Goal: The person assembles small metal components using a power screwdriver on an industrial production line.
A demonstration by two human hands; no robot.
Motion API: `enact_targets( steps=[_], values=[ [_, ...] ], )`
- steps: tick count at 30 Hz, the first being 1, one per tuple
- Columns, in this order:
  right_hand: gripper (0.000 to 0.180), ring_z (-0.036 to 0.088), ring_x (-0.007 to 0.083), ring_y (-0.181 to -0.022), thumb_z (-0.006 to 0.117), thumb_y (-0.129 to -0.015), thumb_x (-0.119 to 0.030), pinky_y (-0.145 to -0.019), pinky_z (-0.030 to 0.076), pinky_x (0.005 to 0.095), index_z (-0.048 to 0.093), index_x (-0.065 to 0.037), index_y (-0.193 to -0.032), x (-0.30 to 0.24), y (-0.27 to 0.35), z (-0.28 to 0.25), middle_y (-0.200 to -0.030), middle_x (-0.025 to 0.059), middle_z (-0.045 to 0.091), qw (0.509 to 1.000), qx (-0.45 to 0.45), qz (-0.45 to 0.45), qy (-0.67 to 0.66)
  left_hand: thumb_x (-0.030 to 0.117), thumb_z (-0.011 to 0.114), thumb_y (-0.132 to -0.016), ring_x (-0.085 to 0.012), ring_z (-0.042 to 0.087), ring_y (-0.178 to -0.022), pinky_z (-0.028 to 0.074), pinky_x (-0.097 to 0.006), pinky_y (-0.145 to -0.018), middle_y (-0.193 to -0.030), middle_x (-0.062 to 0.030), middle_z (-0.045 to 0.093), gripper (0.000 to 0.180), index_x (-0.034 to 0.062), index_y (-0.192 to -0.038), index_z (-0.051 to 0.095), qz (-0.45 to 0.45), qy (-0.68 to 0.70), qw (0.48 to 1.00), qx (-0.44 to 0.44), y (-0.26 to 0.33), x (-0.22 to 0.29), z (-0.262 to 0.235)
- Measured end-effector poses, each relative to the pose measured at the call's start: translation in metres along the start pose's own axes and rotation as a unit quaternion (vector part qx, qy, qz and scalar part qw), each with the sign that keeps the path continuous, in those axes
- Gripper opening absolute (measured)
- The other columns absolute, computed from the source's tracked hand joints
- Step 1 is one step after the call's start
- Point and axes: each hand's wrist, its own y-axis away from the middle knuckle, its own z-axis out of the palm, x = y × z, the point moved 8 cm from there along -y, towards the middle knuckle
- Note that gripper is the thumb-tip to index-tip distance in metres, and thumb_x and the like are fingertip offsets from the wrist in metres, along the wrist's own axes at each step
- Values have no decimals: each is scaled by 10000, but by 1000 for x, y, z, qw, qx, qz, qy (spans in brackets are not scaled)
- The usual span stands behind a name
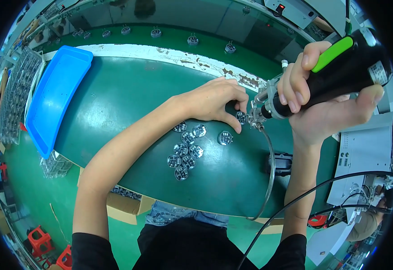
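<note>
My right hand point(311, 94) is wrapped round a black electric screwdriver point(340, 67) with a green lever, held nearly level. Its metal nose point(256, 114) points left, and a clear tube point(272, 171) hangs from it. Thumb and fingers of my left hand point(216, 101) curl round a small round electronic part point(241, 118) right at the nose. Whether the tip touches the part is hard to see. A similar part point(225, 137) lies alone just below my left hand. Several more round parts point(188, 137) sit in a loose cluster below my left forearm.
A blue tray point(36, 121) lies at the table's left edge. Beyond a worn white ledge point(160, 53), spaced round parts point(156, 32) stand on a green strip. A black block-like holder point(281, 164) is right, near a black cable point(313, 191). An open carton point(124, 207) sits below the table edge.
</note>
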Motion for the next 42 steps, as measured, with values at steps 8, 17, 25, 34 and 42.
enact_targets(
  steps=[8, 17, 25, 34, 42],
  values=[
    [873, 485, 87, -485, 649, -824, -844, -505, 435, 260, 516, -36, -1128, -48, 14, -9, -657, -34, 478, 981, -142, -51, -124, 315, 910, -756, -253, 588, -1039, 434, -398, -1009, -1007, -40, 660, 405, 90, -1032, 717, -32, -5, 996, -86, 24, 9, -20],
    [938, 455, 103, -453, 502, -816, -910, -468, 402, 254, 530, -12, -1083, -53, 18, -21, -605, -5, 468, 987, -122, -47, -88, 500, 882, -773, -221, 688, -855, 558, -380, -794, -983, -106, 740, 548, 41, -1040, 744, -387, -180, 877, 222, 42, -94, -133],
    [1101, 398, 130, -438, 264, -814, -979, -453, 361, 269, 576, 52, -1037, -56, 15, -10, -567, 45, 456, 994, -20, -24, 103, 444, 884, -765, -268, 699, -890, 558, -388, -830, -976, -109, 738, 503, 60, -1068, 771, -336, -162, 902, 218, 13, -121, -110],
    [1062, 420, 123, -446, 271, -821, -959, -460, 376, 266, 570, 33, -1050, -54, 21, -6, -577, 33, 460, 991, -68, -81, -85, 224, 881, -795, -292, 607, -1150, 462, -418, -1051, -1111, -80, 725, 357, 80, -1098, 760, -12, -26, 1000, 10, -12, -1, -22],
    [1011, 433, 120, -454, 295, -831, -929, -472, 390, 266, 558, 18, -1071, -42, 24, 6, -595, 30, 467, 992, -101, -67, -43, 306, 909, -746, -221, 556, -1202, 317, -394, -1096, -1139, -5, 721, 378, 138, -1063, 789, 5, 40, 996, -76, -6, 5, 11]
  ],
)
